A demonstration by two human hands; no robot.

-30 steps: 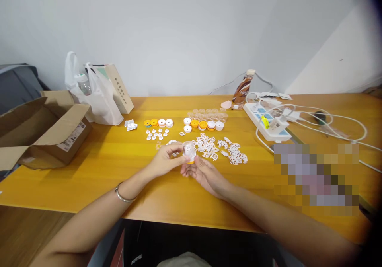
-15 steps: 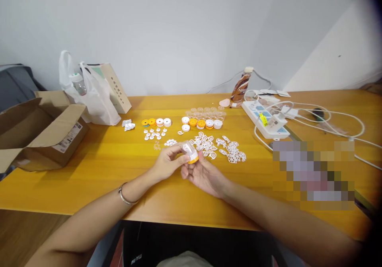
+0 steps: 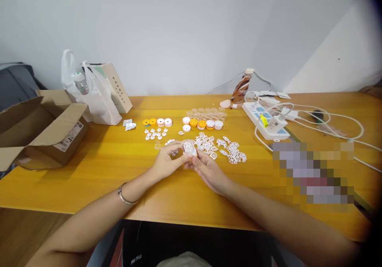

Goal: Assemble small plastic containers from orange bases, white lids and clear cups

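Observation:
Between both hands is a small clear plastic cup with white openwork inside it. My left hand pinches its left side with thumb and fingers. On the lower right of the cup, my right hand closes its thumb and fingertips; its base is hidden by them. Just beyond lie white openwork plastic pieces, with a second heap of white pieces further right. Partly behind my left hand are small white round parts, and near them white knobbed caps and tiny clear bits.
Orange and white round discs form a row, with more discs before clear cups. A power strip with cables and a drink bottle are at right. Left stand an open carton, a plastic bag and foil.
The cup has turned in my hands, so its orange base no longer shows. My right thumb and fingers have closed in over its lower end. The view has shifted slightly.

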